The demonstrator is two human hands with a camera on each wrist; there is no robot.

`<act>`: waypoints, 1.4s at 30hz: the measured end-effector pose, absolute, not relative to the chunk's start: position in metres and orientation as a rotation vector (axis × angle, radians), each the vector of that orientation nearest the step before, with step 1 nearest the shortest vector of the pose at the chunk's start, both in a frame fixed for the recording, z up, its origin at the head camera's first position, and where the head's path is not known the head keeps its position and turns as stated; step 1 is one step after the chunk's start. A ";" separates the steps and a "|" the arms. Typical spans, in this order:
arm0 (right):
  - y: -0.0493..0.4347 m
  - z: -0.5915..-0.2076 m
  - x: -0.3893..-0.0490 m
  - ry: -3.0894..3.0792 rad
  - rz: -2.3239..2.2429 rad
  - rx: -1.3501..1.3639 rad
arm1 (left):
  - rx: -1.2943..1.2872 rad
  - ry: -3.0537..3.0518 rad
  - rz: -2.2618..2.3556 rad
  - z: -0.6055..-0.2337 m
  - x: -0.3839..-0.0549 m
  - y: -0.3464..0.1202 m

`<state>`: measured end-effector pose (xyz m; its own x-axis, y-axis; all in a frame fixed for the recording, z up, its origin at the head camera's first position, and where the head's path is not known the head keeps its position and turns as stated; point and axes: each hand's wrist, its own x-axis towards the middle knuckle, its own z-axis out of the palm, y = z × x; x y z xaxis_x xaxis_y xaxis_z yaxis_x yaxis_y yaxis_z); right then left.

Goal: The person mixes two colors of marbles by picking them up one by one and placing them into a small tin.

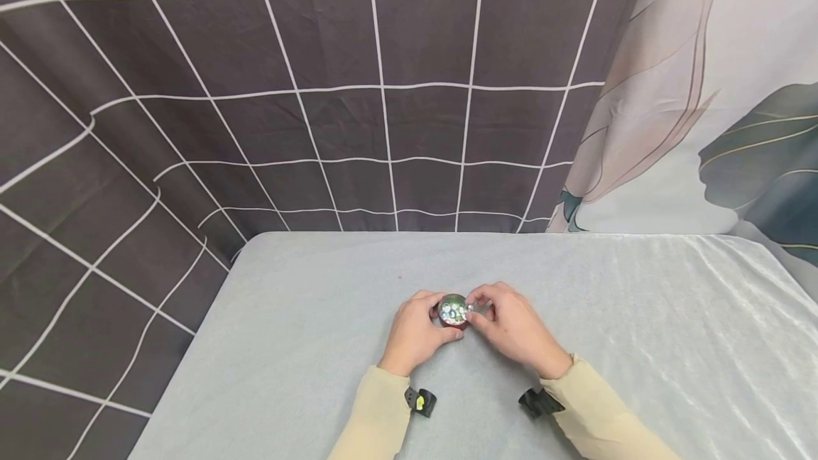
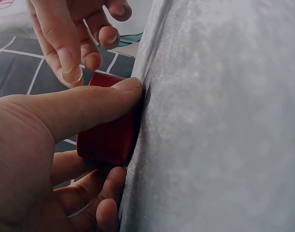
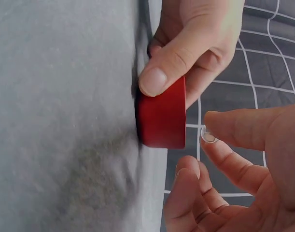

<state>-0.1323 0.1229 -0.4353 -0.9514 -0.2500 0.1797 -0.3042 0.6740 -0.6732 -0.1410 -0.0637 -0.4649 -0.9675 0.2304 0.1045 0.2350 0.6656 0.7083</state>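
A small round red container (image 1: 454, 323) stands on the cloth-covered table, its top showing green with several shiny clear pieces in it. My left hand (image 1: 417, 331) grips its side, the thumb pressed on the near wall and the fingers around the far side. Between thumb and index finger, my right hand (image 1: 514, 321) pinches a small clear glass-like disc (image 3: 208, 136). In the right wrist view, that disc is just off the container's rim, apart from it, and the other right fingers are loosely curled. Both wrist views show only the container's red outer wall (image 2: 106, 140), so its inside is hidden there.
Pale grey velvety cloth (image 1: 307, 346) covers the table. Behind it and at the left hangs a dark curtain (image 1: 422, 126) with white grid lines. A leaf-patterned white curtain (image 1: 664, 183) hangs at the back right. Each wrist wears a black strap-mounted device (image 1: 540, 403).
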 end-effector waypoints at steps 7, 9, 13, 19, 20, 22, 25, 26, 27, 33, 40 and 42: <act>0.118 -0.438 -0.131 -2.796 1.139 0.458 | -0.395 -2.868 -1.232 -0.465 -0.141 -0.063; 0.116 -0.438 -0.131 -2.786 1.128 0.465 | -0.393 -2.873 -1.231 -0.465 -0.141 -0.063; 0.114 -0.439 -0.131 -2.781 1.124 0.468 | -0.391 -2.879 -1.228 -0.466 -0.141 -0.064; 0.110 -0.441 -0.132 -2.803 1.125 0.464 | -0.394 -2.871 -1.226 -0.466 -0.141 -0.064; 0.109 -0.441 -0.132 -2.808 1.123 0.463 | -0.395 -2.868 -1.229 -0.466 -0.141 -0.064; 0.108 -0.441 -0.132 -2.817 1.126 0.461 | -0.394 -2.864 -1.231 -0.466 -0.141 -0.063; 0.107 -0.442 -0.133 -2.825 1.126 0.464 | -0.390 -2.861 -1.233 -0.465 -0.141 -0.063; 0.107 -0.442 -0.134 -2.827 1.125 0.469 | -0.388 -2.861 -1.231 -0.465 -0.141 -0.063; 0.106 -0.443 -0.134 -2.828 1.126 0.472 | -0.388 -2.861 -1.231 -0.465 -0.141 -0.063; 0.104 -0.444 -0.136 -2.824 1.122 0.492 | -0.389 -2.858 -1.226 -0.466 -0.140 -0.063; 0.101 -0.445 -0.137 -2.828 1.115 0.490 | -0.396 -2.853 -1.223 -0.466 -0.141 -0.063; 0.100 -0.445 -0.137 -2.830 1.114 0.485 | -0.402 -2.848 -1.219 -0.465 -0.141 -0.063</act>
<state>-0.1372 0.1004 -0.4449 -0.9485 -0.2670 0.1707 -0.3117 0.6889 -0.6544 -0.1409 -0.0632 -0.4655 -0.9667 0.2281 0.1162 0.2416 0.6623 0.7093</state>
